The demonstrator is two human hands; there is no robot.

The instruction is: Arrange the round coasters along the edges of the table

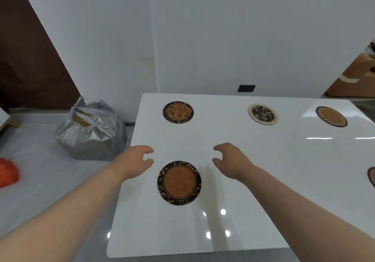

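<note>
On the glossy white table (253, 180) lie several round cork coasters. Nearest me, close to the left edge, is one with a black leaf border (179, 183). Along the far edge sit a brown one with a black plant print (178, 112), a dark floral one with a cream rim (262, 114) and one with a chequered rim (331, 116). Another coaster (371, 177) is cut off at the right border. My left hand (136, 161) and my right hand (232, 160) hover just beyond the leaf-bordered coaster, one on each side, fingers apart and curled, holding nothing.
A tied grey plastic bag (91, 131) stands on the floor left of the table. A red object (8, 172) lies at the far left. A white wall with a black socket (246, 88) rises behind the table. Cardboard boxes (353, 74) stand at the back right.
</note>
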